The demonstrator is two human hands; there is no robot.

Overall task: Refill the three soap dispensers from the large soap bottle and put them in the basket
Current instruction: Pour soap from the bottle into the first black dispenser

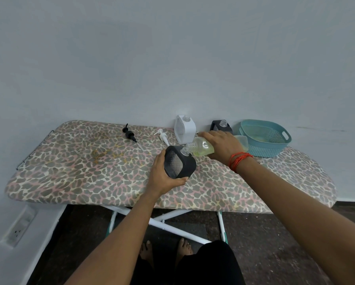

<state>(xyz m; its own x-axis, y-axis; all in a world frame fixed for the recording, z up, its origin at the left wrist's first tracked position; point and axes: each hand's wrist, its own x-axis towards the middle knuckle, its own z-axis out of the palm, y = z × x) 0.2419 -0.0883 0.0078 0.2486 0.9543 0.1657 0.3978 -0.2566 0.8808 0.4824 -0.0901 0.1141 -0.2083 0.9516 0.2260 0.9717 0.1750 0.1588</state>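
My left hand [162, 173] grips a black soap dispenser [179, 163] with its pump off, holding it tilted on the ironing board. My right hand [222, 146] holds the large clear soap bottle [200, 148] on its side, yellow-green soap inside, its mouth touching the dispenser's open neck. A white dispenser [184, 128] and a second black dispenser [222, 126], both without pumps, stand at the back by the wall. The teal basket [265, 138] sits at the back right, nothing visible in it.
A black pump head [131, 135] and a white pump head [163, 136] lie on the leopard-print ironing board [90, 171], left of the white dispenser. The wall runs right behind the board. A socket strip [18, 229] is on the wall at lower left.
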